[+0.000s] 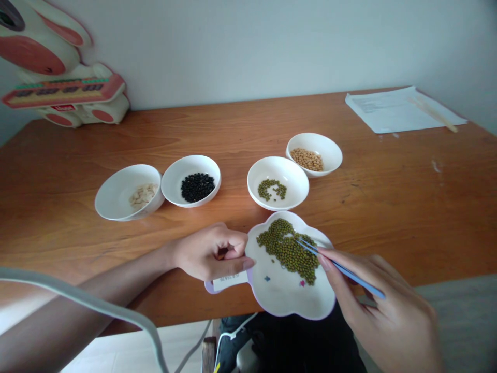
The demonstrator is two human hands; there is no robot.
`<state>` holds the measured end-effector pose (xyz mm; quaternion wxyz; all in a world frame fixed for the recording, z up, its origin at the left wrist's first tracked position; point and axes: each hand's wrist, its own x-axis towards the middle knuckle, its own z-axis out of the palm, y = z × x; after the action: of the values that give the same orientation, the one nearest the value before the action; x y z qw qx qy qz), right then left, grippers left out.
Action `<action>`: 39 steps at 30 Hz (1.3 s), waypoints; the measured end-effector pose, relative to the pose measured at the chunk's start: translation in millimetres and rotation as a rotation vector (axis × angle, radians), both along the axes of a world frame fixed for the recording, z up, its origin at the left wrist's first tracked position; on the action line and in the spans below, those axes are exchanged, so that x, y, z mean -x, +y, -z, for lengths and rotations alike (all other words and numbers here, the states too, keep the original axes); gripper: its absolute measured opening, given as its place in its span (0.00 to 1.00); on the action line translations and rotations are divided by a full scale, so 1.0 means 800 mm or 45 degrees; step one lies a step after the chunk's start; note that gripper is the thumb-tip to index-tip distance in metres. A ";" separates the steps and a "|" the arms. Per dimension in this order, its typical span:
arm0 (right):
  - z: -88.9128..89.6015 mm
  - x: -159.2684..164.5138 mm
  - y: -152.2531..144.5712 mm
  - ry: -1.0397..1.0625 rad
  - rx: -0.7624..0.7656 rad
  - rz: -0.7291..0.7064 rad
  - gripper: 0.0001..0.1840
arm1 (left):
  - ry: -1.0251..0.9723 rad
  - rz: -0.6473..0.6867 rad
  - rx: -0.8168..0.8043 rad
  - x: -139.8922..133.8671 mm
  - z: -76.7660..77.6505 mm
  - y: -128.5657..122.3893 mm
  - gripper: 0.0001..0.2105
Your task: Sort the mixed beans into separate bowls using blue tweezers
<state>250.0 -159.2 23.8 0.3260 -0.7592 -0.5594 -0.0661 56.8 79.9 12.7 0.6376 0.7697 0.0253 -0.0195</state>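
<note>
My left hand (217,253) is closed on the left edge of a white, cloud-shaped plate (272,298) with a lilac rim and a short handle. Mung beans (289,254) lie heaped over the plate's upper half. Between the thumb and fingers of my right hand (382,305) is a pair of blue tweezers (349,274), its tips down among these beans. Whether a bean is pinched in the tips is too small to tell. Just beyond the plate stands a white bowl (277,167) with a few mung beans (272,189) at its bottom.
Behind it to the right, a bowl (330,151) holds soybeans. Leftward are a bowl (174,176) of black beans and one (111,194) with pale flat pieces. Paper (392,111) lies at the back right, a rabbit figure (62,67) back left. A grey cable (89,304) crosses the lower left.
</note>
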 end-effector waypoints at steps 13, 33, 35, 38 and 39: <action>0.003 -0.002 -0.003 -0.004 0.019 0.028 0.08 | -0.009 0.013 -0.019 0.000 0.002 0.001 0.20; 0.001 -0.002 -0.011 -0.018 0.054 0.024 0.09 | -0.019 0.009 -0.009 0.001 0.001 0.001 0.20; -0.001 -0.001 -0.011 -0.009 0.038 0.025 0.10 | -0.011 0.011 -0.008 0.000 0.001 0.001 0.20; -0.006 0.001 -0.009 -0.007 -0.012 0.058 0.11 | 0.000 0.014 -0.006 0.000 0.001 0.001 0.20; -0.008 0.002 -0.006 -0.011 -0.033 0.086 0.12 | -0.001 0.014 -0.004 0.000 0.001 0.001 0.20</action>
<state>248.4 -163.7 30.0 0.3310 -0.7729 -0.5341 -0.0878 57.1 80.6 12.1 0.6364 0.7708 0.0207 -0.0227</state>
